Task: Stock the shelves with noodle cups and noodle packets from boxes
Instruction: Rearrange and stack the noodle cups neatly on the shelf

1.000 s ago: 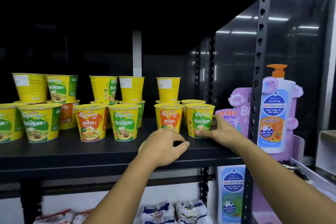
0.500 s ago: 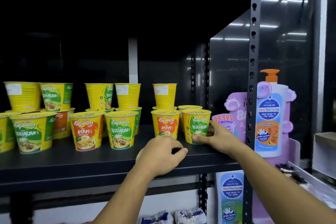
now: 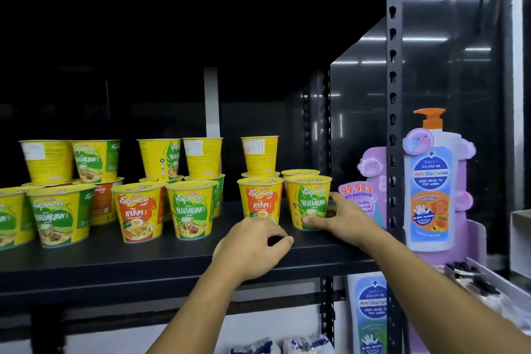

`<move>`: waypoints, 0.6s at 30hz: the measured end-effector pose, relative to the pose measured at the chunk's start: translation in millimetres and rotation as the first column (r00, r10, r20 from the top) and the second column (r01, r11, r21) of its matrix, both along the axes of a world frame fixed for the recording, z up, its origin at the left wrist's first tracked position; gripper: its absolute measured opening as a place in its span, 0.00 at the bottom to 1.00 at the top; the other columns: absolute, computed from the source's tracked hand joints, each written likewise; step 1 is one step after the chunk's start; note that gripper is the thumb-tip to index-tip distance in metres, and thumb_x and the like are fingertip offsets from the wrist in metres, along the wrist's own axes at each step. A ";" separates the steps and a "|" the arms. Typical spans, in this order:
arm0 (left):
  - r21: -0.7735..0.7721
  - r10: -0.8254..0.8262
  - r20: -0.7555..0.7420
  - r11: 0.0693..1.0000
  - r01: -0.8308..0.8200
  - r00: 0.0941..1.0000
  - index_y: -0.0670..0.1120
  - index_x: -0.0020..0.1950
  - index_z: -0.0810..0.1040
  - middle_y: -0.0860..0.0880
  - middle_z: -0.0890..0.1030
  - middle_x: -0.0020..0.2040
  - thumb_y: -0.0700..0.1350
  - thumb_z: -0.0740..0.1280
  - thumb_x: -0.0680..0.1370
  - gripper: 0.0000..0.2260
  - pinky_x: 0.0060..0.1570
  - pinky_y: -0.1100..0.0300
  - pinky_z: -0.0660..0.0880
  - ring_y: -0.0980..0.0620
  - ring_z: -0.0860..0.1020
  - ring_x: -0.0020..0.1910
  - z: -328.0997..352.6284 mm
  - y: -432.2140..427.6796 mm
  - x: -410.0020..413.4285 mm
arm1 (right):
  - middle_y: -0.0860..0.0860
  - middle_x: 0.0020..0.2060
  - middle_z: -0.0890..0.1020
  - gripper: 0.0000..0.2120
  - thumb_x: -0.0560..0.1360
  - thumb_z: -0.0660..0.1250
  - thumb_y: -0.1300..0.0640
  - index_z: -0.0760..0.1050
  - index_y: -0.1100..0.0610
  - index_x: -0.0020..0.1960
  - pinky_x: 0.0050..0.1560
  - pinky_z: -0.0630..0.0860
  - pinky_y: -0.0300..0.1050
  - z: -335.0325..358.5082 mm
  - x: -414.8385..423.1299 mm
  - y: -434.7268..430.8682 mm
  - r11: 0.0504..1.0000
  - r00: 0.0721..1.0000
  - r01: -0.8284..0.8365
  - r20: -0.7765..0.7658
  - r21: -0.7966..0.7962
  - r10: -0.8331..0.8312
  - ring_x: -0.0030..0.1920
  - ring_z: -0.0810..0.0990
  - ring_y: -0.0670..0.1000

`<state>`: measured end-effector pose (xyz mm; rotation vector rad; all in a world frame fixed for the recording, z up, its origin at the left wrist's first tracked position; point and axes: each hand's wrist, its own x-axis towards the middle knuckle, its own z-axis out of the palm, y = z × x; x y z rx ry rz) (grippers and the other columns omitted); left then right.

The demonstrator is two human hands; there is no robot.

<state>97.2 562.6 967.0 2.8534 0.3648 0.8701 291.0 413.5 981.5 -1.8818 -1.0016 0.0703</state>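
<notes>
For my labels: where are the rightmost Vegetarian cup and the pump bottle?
rightmost Vegetarian cup (image 3: pixel 311 204), head view, on its green label.
pump bottle (image 3: pixel 431 178), head view, on its blue label.

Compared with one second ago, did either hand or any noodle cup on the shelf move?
No visible change. The right hand still holds the base of the rightmost Vegetarian cup, and the left hand still rests curled on the shelf in front of the Ayam cup beside it. Only the camera view shifted.

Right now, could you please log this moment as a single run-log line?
stage: cup alignment on shelf | right hand: grips rightmost Vegetarian cup at base | left hand: curled before right Ayam cup, gripping nothing visible
</notes>
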 end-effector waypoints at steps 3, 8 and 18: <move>-0.028 0.029 0.019 0.999 -0.028 0.999 0.59 0.58 0.84 0.63 0.83 0.55 0.68 0.58 0.77 0.22 0.54 0.52 0.79 0.60 0.78 0.54 -1.7 -0.2 1.8 | 0.42 0.61 0.81 0.34 0.67 0.81 0.41 0.70 0.45 0.68 0.64 0.75 0.50 -0.2 1.9 0.4 1.000 1.000 -0.012 0.006 -0.007 0.012 0.61 0.79 0.45; -0.190 0.103 0.169 0.979 -0.070 0.980 0.55 0.49 0.87 0.59 0.84 0.46 0.62 0.66 0.79 0.14 0.48 0.55 0.79 0.58 0.79 0.48 1.8 -0.5 0.3 | 0.40 0.56 0.81 0.32 0.68 0.81 0.43 0.71 0.46 0.66 0.59 0.74 0.46 2.1 0.6 -1.9 0.999 0.999 -0.036 -0.008 -0.005 0.036 0.55 0.79 0.42; -0.510 0.323 0.425 0.857 -0.072 0.846 0.52 0.52 0.74 0.51 0.77 0.52 0.52 0.77 0.75 0.14 0.43 0.63 0.71 0.54 0.76 0.51 15.0 -0.2 -9.5 | 0.48 0.65 0.79 0.45 0.68 0.80 0.41 0.63 0.49 0.78 0.64 0.74 0.52 3.4 -1.6 -13.8 1.000 1.000 -0.010 0.019 0.014 0.009 0.62 0.78 0.50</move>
